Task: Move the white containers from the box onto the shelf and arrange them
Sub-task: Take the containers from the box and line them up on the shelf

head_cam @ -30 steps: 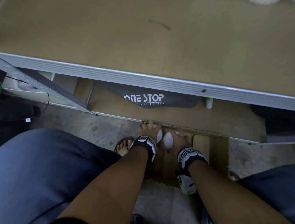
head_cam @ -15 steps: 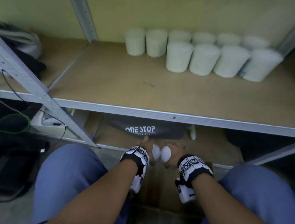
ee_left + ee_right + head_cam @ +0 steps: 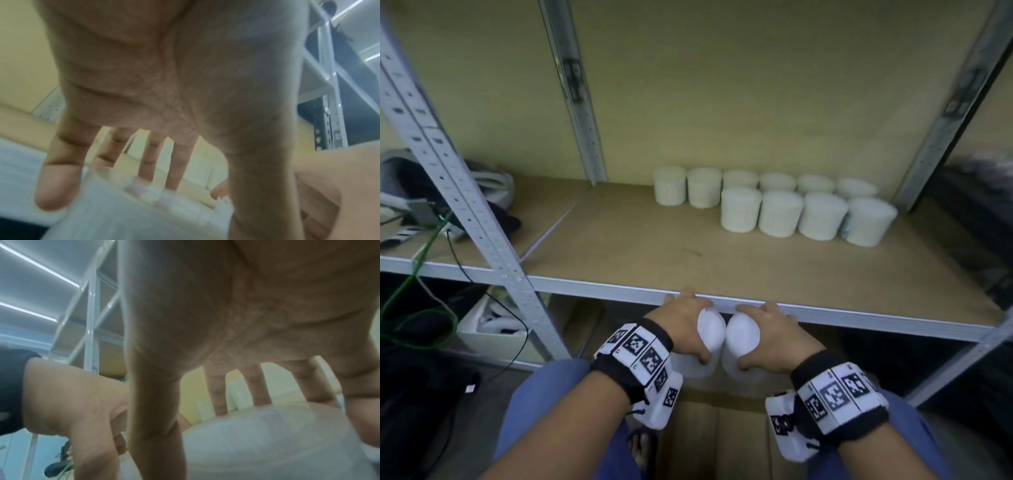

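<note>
Each hand carries one white container by its top, side by side, just below the front edge of the shelf [image 3: 619,289]. My left hand [image 3: 685,322] grips the left container [image 3: 710,330], seen blurred in the left wrist view [image 3: 127,211]. My right hand [image 3: 774,337] grips the right container [image 3: 743,337], whose lid fills the right wrist view [image 3: 267,443]. Several white containers [image 3: 777,212] stand in two rows at the back right of the shelf. Under my arms lies the brown cardboard box [image 3: 709,435]; its inside is hidden.
Perforated metal uprights [image 3: 465,202] frame the shelf bay. A neighbouring shelf on the left holds bags and cables [image 3: 421,205]. A white tray [image 3: 489,329] sits on the lower level left. My blue-trousered knees [image 3: 551,394] flank the box.
Both hands have risen from the box with a container each, up to the shelf's front edge. My view has tilted upward, so the shelf and its rows now show fully.
</note>
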Tool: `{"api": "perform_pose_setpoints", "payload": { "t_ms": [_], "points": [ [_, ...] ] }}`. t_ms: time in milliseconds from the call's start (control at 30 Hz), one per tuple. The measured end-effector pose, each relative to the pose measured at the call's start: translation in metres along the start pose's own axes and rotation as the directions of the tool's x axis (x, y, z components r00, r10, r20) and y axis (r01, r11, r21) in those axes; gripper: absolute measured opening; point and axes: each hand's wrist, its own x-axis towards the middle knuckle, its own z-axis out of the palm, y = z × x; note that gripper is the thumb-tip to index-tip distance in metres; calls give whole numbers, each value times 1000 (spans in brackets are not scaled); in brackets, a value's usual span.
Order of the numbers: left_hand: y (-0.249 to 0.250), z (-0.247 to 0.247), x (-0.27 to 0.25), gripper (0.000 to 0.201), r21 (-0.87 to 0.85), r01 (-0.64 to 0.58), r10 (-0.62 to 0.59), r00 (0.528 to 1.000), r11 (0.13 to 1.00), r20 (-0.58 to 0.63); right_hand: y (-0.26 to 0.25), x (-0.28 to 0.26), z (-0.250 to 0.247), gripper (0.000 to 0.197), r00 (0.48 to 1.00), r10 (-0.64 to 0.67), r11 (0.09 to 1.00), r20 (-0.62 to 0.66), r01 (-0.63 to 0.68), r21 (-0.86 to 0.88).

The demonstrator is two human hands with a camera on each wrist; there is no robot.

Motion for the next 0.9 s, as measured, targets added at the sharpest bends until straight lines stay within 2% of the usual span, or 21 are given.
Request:
{"api": "perform_pose_setpoints", "payload": {
  "t_ms": [133,367,500,600,900],
  "points": [
    [-1,-33,-19,83,-24,-44,41,992,999,-118,-14,-9,-25,84,994,-59,997,-96,63,38],
    [-13,-72,-31,87,-94,-41,12,955,995,-297,-37,-2,-59,85,965,-120,986,-231,144,87],
    [-23,-85,-21,86,-125,18,-59,944,992,-326,-49,17,-67,82,943,-144,976,-299,185,115],
    [-30,-91,-8,85,-132,49,-92,934,990,-345,-57,35,-67,82,936,-122,979,-331,169,117],
    [-56,-82,14,80,-232,98,-179,917,968,-357,-68,75,-60,74,951,-101,993,-292,113,26]
  ]
}}
